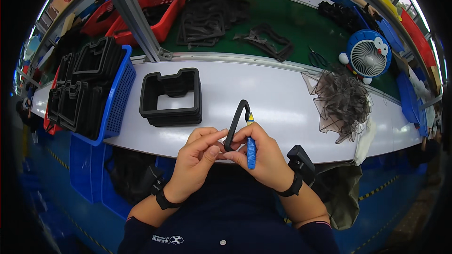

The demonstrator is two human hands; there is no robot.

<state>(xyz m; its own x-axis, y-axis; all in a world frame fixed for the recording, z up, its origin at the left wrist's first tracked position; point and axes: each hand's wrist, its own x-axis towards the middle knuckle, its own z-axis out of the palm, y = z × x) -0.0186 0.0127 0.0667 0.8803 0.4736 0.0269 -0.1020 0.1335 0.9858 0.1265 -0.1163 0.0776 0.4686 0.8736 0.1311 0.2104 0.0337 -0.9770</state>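
A black rubbery frame (236, 124) stands tilted, almost edge-on, between my hands over the table's near edge. My left hand (200, 156) pinches its lower end, fingers bent and thumb pressed in. My right hand (264, 155) is closed beside it, fingertips against the frame. In that same hand is a slim tool with a blue-wrapped handle (251, 153) and a yellow part above; its working end is not clear to see. A neat stack of similar black frames (171, 98) rests on the white table, left of my hands.
A blue basket (115, 96) full of black frames stands at the left. Thin dark scraps (343, 101) lie heaped at the right. Behind a metal rail, the green surface (301, 33) bears loose frames, scissors (317, 58) and a fan (369, 54). A person works across the table.
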